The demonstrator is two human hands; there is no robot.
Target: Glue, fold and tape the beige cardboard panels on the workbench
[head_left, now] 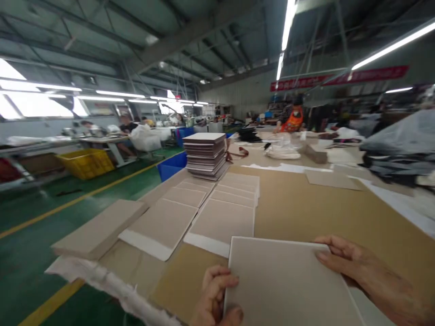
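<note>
Low in the head view, a flat beige board [285, 280] with a thin pale edge is held between my two hands. My left hand [215, 296] grips its left edge, fingers curled round it. At the far right corner my right hand [367, 271] pinches the board, thumb on top and the other fingers partly hidden behind. Just beyond lie two overlapping rows of similar beige sheets, the right row [226, 219] and the left row [163, 224], each with a white strip along its near end.
A tall stack of boards [205, 156] stands behind the rows. A thick beige block [100, 226] lies at the table's left edge. Brown sheeting [306, 208] covers the table. Plastic-covered dark material [401, 149] is at right. Yellow [86, 163] and blue bins [171, 166] stand on the floor.
</note>
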